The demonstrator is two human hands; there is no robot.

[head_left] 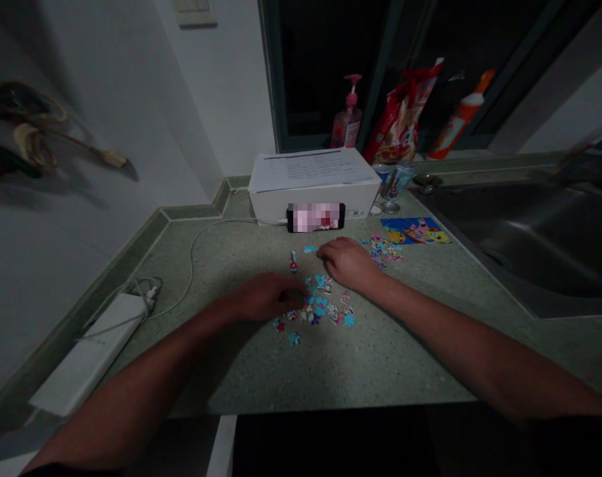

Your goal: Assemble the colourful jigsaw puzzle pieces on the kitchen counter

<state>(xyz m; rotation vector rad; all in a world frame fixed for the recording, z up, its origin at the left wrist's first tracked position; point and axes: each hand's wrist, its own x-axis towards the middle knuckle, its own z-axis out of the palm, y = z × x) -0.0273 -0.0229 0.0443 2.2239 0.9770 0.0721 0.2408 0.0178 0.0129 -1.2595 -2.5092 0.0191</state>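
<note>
The speckled green counter (380,371) fills most of the view, with a steel sink (509,245) set into its right side and a dark window (325,66) beyond the far end. On the sill in front of the glass stand a red printed bag (400,116), an orange-capped bottle (459,116) and a pink pump bottle (347,122). At the far end of the counter sits a white box (313,197) with a printed sheet (310,169) lying on top. A long white power strip (89,351) lies at the near left, and a white cable (191,258) curves across the counter to a phone (315,217) propped on its long edge against the box, its screen blurred out. Two drink cans (394,180) stand just right of the box, near a colourful picture card (414,230).

Both hands are low over the counter. The left hand (265,297) is curled, its fingertips down at the jigsaw pieces (320,308) — whether it has hold of one, I cannot tell. The right hand (348,263) lies loosely open and holds nothing visible, just beyond the blue-heavy scatter and beside a smaller pink cluster of pieces (384,252) at the right.
</note>
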